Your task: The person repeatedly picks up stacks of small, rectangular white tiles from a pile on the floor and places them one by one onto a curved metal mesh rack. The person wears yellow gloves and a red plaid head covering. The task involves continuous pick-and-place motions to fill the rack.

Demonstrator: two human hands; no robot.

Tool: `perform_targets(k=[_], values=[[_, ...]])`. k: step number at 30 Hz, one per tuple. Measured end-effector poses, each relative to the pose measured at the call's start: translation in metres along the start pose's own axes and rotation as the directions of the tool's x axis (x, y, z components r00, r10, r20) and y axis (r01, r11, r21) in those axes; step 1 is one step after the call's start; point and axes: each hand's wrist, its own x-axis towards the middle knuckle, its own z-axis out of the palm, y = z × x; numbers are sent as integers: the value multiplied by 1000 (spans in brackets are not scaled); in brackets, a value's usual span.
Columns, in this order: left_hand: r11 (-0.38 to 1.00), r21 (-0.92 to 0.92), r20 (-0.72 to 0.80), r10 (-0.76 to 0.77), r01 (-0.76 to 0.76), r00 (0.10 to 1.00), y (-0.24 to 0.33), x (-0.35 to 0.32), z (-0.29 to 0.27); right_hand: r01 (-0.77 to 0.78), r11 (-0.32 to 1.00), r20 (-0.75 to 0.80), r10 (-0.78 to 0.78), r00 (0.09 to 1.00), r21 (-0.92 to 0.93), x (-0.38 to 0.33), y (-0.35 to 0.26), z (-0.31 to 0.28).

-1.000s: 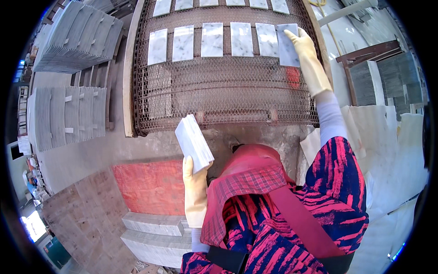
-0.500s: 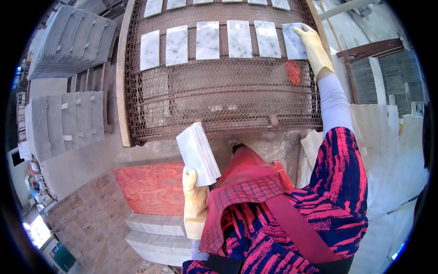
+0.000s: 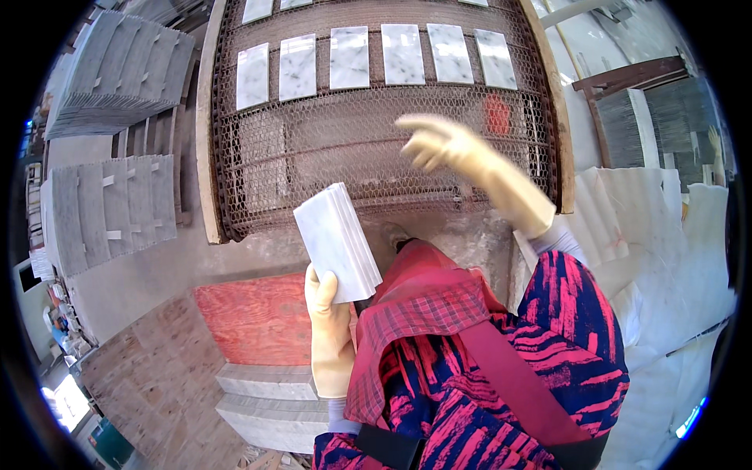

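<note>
In a pale rubber glove, my left hand (image 3: 326, 301) grips a short stack of white marble tiles (image 3: 337, 243) near my body, thumb across the top face. My right hand (image 3: 442, 145), gloved the same way, hovers over the bare part of the wire mesh conveyor (image 3: 337, 168). Its fingers are apart and hold nothing. Beyond it, a row of grey-veined marble tiles (image 3: 349, 58) lies across the mesh, spaced out side by side. Parts of another row show at the top edge.
Wooden rails (image 3: 205, 141) border the conveyor. Stacks of grey slabs (image 3: 117, 74) stand at left, and more slabs (image 3: 658, 125) lean at right. Below sit a red board (image 3: 254, 321) and pale stone blocks (image 3: 266, 415). White sheeting (image 3: 658, 258) hangs at the right.
My right hand has let go of the rightmost tile and swung back toward me and leftward. The tile rows have shifted slightly away. The held stack has risen a little in view.
</note>
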Motion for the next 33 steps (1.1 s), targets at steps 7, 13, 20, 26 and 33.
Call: perform_targets(k=[7, 13, 20, 26, 33], values=[[999, -9, 32, -33, 33, 999, 4, 6, 31, 55, 738, 154, -211, 965, 672, 1, -13, 142], [996, -80, 17, -45, 46, 999, -4, 11, 11, 32, 753, 172, -191, 966, 657, 19, -18, 164], [975, -220, -46, -51, 40, 998, -13, 6, 3, 99, 865, 122, -181, 976, 493, 19, -28, 182], [935, -344, 107, 129, -85, 986, -26, -1, -13, 67, 857, 312, -257, 915, 510, 18, -45, 181], [928, -357, 126, 157, -103, 979, -23, -14, -17, 99, 865, 352, -301, 886, 492, 15, -50, 196]])
